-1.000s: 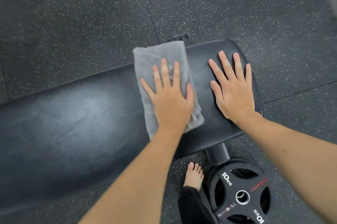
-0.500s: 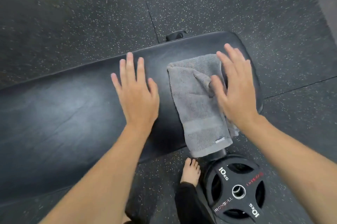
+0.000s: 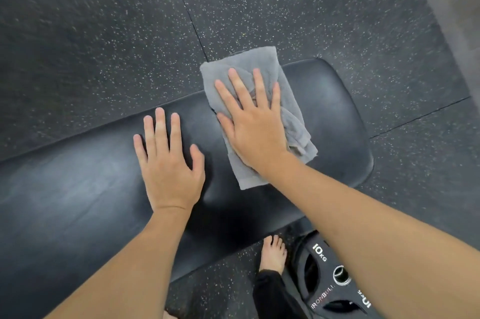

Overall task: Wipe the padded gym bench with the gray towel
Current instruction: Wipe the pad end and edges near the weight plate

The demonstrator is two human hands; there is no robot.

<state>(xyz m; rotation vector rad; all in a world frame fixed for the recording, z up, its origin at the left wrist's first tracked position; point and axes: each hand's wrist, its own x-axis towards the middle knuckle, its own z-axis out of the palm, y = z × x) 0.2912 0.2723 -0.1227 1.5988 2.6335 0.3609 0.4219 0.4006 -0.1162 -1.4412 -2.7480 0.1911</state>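
Observation:
The black padded gym bench (image 3: 335,116) runs from lower left to its rounded end at right. A folded, rumpled gray towel (image 3: 262,60) lies across it near that end, and its far edge hangs past the bench's far side. My right hand (image 3: 253,129) presses flat on the towel with fingers spread, and cloth bunches up beside the palm. My left hand (image 3: 168,165) rests flat and open on the bare pad, just left of the towel and not touching it.
Speckled black rubber floor tiles (image 3: 104,33) surround the bench. A black 10 kg weight plate (image 3: 337,277) lies on the floor at the near side, below the bench end. My bare foot (image 3: 272,253) stands beside it, with a dark trouser leg below.
The towel passed from under my left hand to my right hand. My right hand then pushed it away from me toward the far edge. My left hand settled flat on the pad.

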